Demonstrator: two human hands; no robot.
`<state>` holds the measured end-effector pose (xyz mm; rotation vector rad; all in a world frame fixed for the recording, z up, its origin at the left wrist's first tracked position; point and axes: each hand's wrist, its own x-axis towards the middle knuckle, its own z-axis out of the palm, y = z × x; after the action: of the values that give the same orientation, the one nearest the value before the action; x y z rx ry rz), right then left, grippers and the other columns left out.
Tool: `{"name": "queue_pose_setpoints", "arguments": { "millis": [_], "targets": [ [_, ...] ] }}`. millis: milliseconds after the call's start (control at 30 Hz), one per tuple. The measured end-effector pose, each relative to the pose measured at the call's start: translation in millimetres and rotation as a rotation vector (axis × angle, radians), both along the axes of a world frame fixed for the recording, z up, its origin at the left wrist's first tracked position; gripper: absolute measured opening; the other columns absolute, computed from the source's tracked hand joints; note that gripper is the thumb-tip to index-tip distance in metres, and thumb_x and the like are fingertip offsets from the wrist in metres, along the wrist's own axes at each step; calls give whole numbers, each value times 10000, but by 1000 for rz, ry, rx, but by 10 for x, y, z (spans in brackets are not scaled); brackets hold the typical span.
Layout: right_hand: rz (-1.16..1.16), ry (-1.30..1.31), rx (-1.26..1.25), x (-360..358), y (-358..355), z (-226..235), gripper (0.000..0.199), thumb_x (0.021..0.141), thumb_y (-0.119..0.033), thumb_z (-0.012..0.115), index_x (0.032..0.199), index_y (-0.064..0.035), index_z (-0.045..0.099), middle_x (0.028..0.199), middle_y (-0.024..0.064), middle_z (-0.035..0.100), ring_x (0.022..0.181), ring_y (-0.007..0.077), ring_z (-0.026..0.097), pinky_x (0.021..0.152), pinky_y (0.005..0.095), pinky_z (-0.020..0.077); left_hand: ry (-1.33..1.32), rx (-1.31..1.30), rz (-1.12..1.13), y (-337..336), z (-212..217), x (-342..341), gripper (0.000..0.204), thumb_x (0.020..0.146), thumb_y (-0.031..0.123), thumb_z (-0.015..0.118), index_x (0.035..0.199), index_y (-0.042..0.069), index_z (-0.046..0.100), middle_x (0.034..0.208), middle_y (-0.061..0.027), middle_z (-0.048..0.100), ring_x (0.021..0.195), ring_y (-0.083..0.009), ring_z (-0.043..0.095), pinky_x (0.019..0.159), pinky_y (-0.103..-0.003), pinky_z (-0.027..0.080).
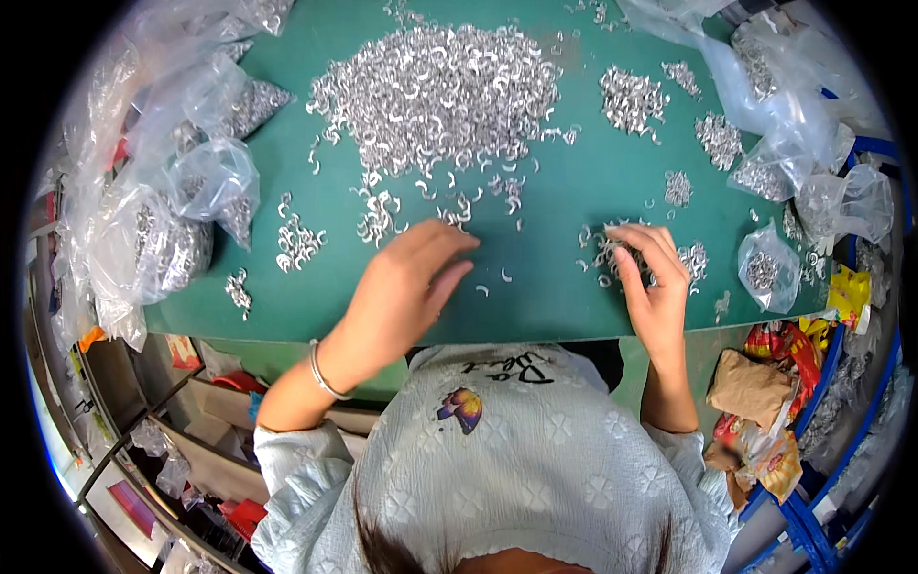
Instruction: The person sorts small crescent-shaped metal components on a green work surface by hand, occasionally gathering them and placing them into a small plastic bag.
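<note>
The left hand (406,273) is bent over the bench (535,297) near its front edge, beside a small cluster of silvery curved pieces (381,216). The right hand (660,277) curls at another cluster (604,256), nearer the right corner of that edge. Whether either grasps a piece I cannot tell (the fingers hide their undersides). The main heap (440,91) spreads toward the far edge; clear plastic bags (215,182) crowd the left edge.
</note>
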<state>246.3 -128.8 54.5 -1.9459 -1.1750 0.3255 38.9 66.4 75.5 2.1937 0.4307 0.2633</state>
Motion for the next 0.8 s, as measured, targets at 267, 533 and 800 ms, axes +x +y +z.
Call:
{"name": "queue_pose_setpoints", "arguments": {
  "millis": [267,533,800],
  "targets": [
    [383,-275,-179,-436,110,-137,464,801,-124,713,1247,-55,605,1329,74,537,1207,293,474,982,478,343,1,217,154,-642,-312,-128,395,746,18,757,1123,47,641,1044,-98,583,919,-286,552,805,-386,415],
    [537,-368,-275,-596,89,-68,658,805,-322,719,1381,-79,513,1501,36,422,1430,282,313,1100,553,257,17,279,297,-747,-419,-292,338,809,47,702,1138,54,624,1066,-83,565,972,-263,532,823,-390,343],
    [553,-417,-480,-533,-101,-146,789,801,-424,696,1443,-50,429,1560,62,338,1469,256,253,1160,592,183,19,329,434,-668,-367,-351,306,784,-17,718,1074,62,659,1044,-75,590,970,-248,549,866,-362,343]
  ]
}}
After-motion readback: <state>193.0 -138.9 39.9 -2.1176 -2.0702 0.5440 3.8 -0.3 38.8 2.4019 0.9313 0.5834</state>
